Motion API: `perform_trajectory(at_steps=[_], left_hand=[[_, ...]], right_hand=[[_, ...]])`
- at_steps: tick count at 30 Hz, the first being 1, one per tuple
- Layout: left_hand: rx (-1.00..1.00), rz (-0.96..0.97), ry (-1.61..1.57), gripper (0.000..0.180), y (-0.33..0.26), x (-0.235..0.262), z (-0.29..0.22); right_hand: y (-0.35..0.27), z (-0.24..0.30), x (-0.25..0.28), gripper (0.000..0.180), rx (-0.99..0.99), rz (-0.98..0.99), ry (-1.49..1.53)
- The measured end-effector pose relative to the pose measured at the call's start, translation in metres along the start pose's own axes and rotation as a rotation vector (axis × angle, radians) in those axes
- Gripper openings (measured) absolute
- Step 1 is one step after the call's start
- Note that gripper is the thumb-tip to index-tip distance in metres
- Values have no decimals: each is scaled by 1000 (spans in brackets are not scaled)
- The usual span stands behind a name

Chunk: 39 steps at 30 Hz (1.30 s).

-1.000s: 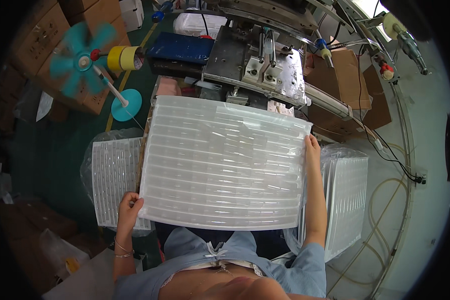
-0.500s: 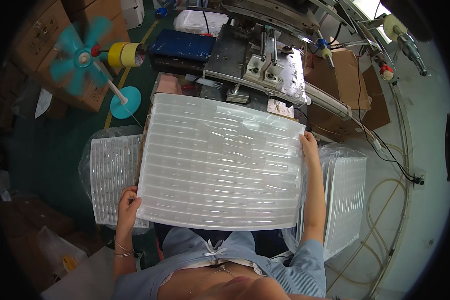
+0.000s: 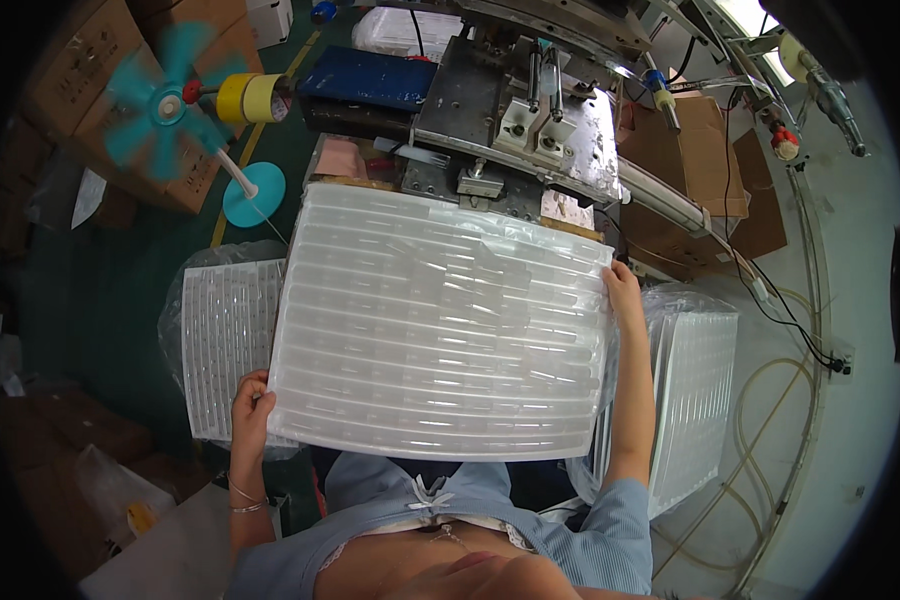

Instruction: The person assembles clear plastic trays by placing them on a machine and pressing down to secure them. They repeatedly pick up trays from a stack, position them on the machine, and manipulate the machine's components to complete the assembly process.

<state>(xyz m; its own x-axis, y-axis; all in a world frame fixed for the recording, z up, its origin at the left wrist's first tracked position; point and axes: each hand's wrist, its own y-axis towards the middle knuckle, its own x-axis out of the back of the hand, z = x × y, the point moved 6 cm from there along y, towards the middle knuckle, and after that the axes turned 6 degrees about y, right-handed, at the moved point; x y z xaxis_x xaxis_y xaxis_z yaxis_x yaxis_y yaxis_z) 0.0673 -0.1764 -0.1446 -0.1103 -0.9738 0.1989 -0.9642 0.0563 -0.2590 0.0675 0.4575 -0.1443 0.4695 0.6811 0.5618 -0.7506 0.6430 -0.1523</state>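
Observation:
A large white plastic tray (image 3: 440, 325) with long parallel rows lies in front of me, and clear film seems to cover its top. My left hand (image 3: 251, 405) pinches its left edge near the lower corner. At the upper right corner, my right hand (image 3: 622, 290) is closed on the tray's edge, the forearm running along its right side. Thin, clear slender pieces appear to lie in the rows, but I cannot make out what they are. The tray hides most of the worktop beneath it.
Beyond the tray stands a metal machine (image 3: 520, 130) with a flat plate. More ribbed trays sit at left (image 3: 232, 350) and right (image 3: 695, 400) in clear bags. A turquoise fan (image 3: 254, 195) with tape rolls (image 3: 254, 97) stands at the far left, near cardboard boxes (image 3: 80, 70).
The tray has shifted slightly left on its left side, and my left hand has moved with it. Both hands keep hold of the edges.

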Motion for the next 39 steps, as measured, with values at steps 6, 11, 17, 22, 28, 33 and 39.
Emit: perform_trajectory(at_steps=[6,11,17,22,28,33,39], left_hand=[[9,40,43,7,6,-2,-3],[74,59,101,7,11,0,-4],[51,63,48,6,17,0,-2],[49,29,20,6,21,-1,7],[1,-1,163,7,15,-3,7],[13,-2,278,9,11,-3,-5],[-88,-11,357,16,7,-5,-25]], right_hand=[[3,4,-1,32,16,-60,-65],[-7,22,5,34,56,-90,-243],[-3,8,7,33,51,-13,-236],[2,-4,13,33,-20,11,-226],[-17,40,17,27,326,-242,-250],[-78,168,-60,23,663,-142,-193],[-114,280,-229,18,1128,61,-199]])
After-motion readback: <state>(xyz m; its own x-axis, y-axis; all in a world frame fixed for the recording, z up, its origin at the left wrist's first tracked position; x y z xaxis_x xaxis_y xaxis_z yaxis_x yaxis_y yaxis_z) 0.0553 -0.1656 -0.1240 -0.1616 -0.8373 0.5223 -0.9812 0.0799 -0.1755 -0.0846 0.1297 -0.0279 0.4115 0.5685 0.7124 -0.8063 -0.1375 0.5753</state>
